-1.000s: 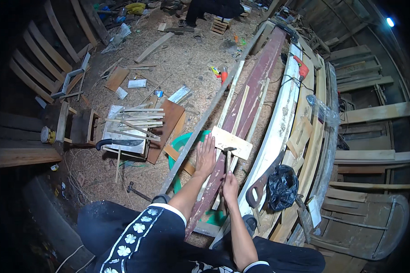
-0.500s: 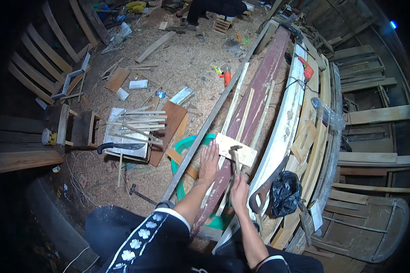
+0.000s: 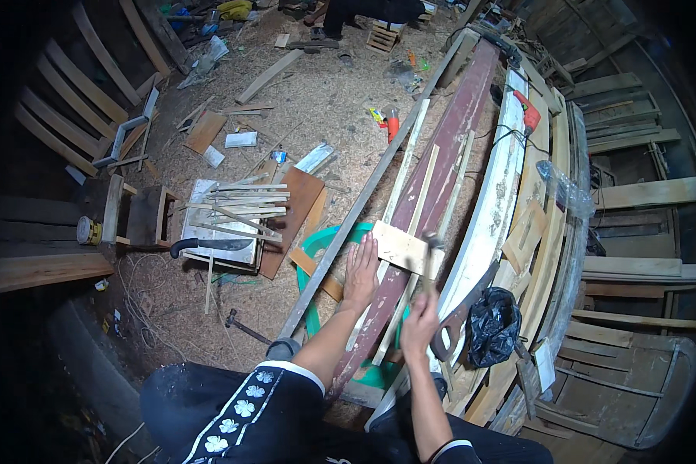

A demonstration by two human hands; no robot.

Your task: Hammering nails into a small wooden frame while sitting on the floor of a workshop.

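Note:
My right hand (image 3: 420,321) is closed around the handle of a hammer (image 3: 431,246), whose head is blurred over the right end of a short pale board (image 3: 398,243). That board lies crosswise on several thin wooden strips (image 3: 423,185), which run lengthwise along a long maroon plank (image 3: 462,108). Flat, with its fingers stretched out, my left hand (image 3: 360,274) rests against the board's left end. Any nail under the hammer is too small to make out.
Beneath the plank sits a green basin (image 3: 305,271). A handsaw (image 3: 472,305) and a black plastic bag (image 3: 493,329) lie to the right, a red power tool (image 3: 529,114) farther off. At left, a machete (image 3: 216,245) lies by stacked slats (image 3: 243,203); another hammer (image 3: 247,326) is on the floor.
The hammer has shifted from the middle of the pale board toward its right end, and my right hand has moved slightly right with it. My left hand stays by the board's left end.

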